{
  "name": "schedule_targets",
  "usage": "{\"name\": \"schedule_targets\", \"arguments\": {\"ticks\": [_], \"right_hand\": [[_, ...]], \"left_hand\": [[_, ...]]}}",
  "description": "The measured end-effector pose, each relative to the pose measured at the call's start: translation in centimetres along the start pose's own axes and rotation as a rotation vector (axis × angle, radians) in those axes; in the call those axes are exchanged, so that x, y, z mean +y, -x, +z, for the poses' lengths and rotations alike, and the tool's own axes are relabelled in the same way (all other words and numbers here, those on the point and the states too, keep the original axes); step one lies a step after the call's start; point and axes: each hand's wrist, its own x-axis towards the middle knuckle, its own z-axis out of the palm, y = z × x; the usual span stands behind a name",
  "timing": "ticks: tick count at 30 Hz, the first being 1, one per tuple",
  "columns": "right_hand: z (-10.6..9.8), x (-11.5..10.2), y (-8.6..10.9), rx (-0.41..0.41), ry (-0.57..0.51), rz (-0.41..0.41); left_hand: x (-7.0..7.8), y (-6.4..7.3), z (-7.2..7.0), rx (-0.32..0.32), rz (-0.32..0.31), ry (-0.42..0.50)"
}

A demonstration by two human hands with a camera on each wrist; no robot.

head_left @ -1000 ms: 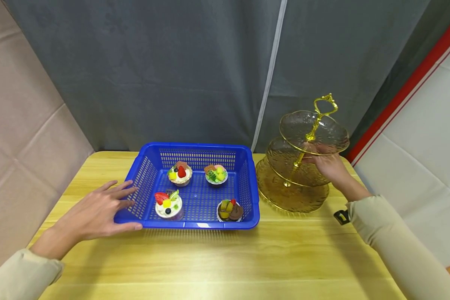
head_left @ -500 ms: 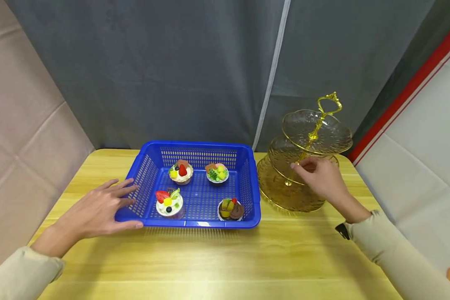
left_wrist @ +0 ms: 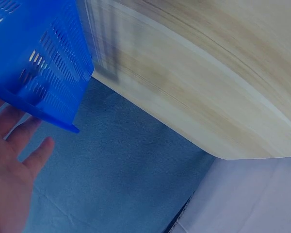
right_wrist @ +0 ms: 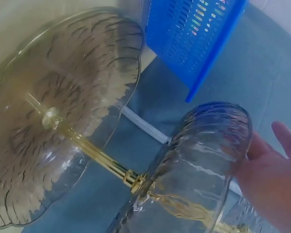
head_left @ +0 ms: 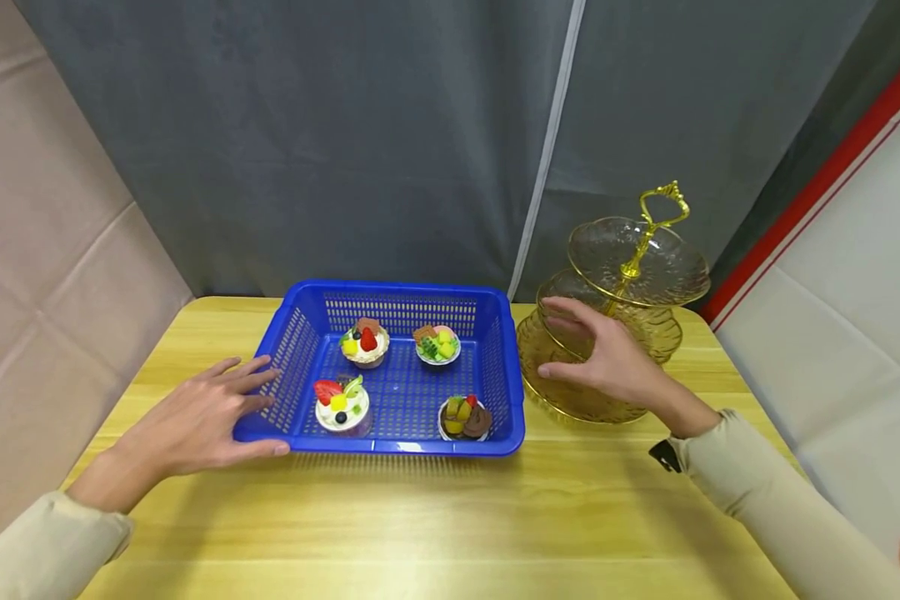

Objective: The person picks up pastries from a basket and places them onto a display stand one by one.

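Basket (head_left: 397, 448), blue plastic, sits on the wooden bench (head_left: 420, 525) with four small cakes inside: a cream cup (head_left: 342, 408) front left, a strawberry tart (head_left: 366, 345) back left, a green fruit cake (head_left: 437, 345) back right and a chocolate cake (head_left: 465, 418) front right. The left hand (head_left: 202, 421) lies at its left rim, grip loose, fingers spread. The right hand (head_left: 600, 354), grip parted and holding nothing, is before the middle plate of a three-tier glass stand (head_left: 630, 271); whether they touch, I cannot tell. A sideways sweep there could catch a plate edge and tip the stand, likely the tallest and least steady thing. Leaning hard on the rim might tilt or slide the basket. The stand's bottom plate is just beside the basket's right end, so room between them is tight. Behind both, a grey curtain (head_left: 307, 167) borders the bench's back edge; the widest free room is along the near side.
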Motion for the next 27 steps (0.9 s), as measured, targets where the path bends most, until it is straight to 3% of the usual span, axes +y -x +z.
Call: {"name": "schedule_targets", "arguments": {"ticks": [6,13,27], "right_hand": [[0.6,-0.7,-0.4,-0.057,-0.048,0.002],[1.7,-1.5,-1.5,-0.151,-0.099,-0.067],[4.2,-2.2,-3.5,-0.438,-0.107,-0.08]], "left_hand": [[0.1,-0.1,-0.2,0.001,-0.002,-0.004],[0.2,-0.1,-0.2,-0.019,-0.018,0.002],[0.1,0.0,0.0,0.0,-0.012,0.011]]}}
